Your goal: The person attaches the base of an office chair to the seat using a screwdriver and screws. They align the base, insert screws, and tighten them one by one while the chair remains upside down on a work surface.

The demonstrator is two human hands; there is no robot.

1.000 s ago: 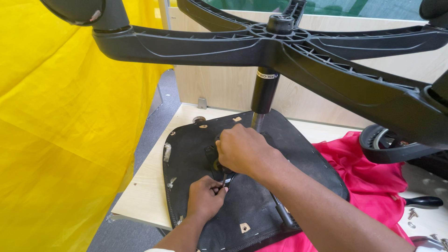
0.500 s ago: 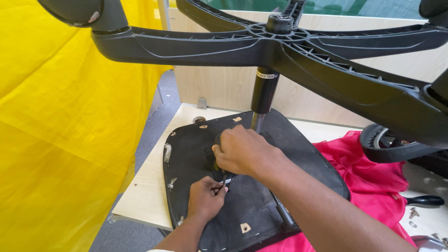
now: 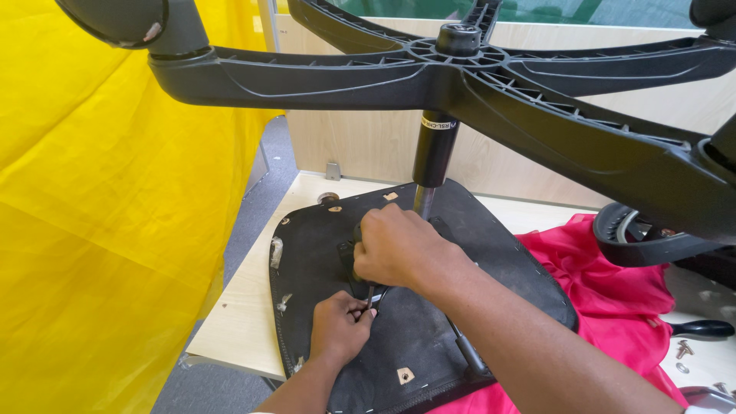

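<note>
Fingertips of the left hand (image 3: 339, 328) pinch a thin metal tool (image 3: 370, 295) — its tip stands on the seat underside (image 3: 322, 253). Right hand (image 3: 395, 249) is clenched over the black mechanism (image 3: 347, 251) at the seat's middle; what it grips is hidden. One gas cylinder (image 3: 434, 150) rises just behind, wearing one small white label band. One five-armed chair base (image 3: 460, 73) looms overhead. Red cloth (image 3: 613, 299) lies right, two loose screws (image 3: 682, 351) beyond, yellow sheet (image 3: 100, 215) left.

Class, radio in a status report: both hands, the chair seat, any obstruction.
Right hand gripping tool on upturned black chair seat. Left hand pinching its tip. Black star-shaped chair base overhead, not blocking.
</note>
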